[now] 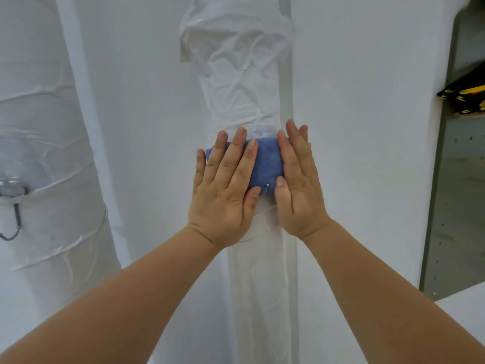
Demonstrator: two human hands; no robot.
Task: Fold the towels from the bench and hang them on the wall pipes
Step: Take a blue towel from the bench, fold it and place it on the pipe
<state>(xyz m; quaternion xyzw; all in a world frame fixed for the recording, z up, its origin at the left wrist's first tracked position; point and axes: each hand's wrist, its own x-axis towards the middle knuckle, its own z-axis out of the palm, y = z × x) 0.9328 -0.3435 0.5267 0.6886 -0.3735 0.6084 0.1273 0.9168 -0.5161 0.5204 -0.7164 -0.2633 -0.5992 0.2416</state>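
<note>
A small folded blue towel point(267, 164) sits against a vertical wall pipe point(252, 95) wrapped in crinkled white plastic. A small metal pin shows at the towel's lower edge. My left hand point(225, 190) lies flat over the towel's left half, fingers spread and pointing up. On the towel's right side my right hand point(296, 185) presses flat, its thumb on the lower right corner. Both palms hold the towel against the pipe. Part of the towel is hidden under my fingers.
A thicker pipe point(44, 158), also wrapped in white, stands at the left with a metal hook point(11, 206) fixed to it. At the right is a grey shelf unit point(456, 206) holding a black and yellow object point(464, 98). White wall lies behind.
</note>
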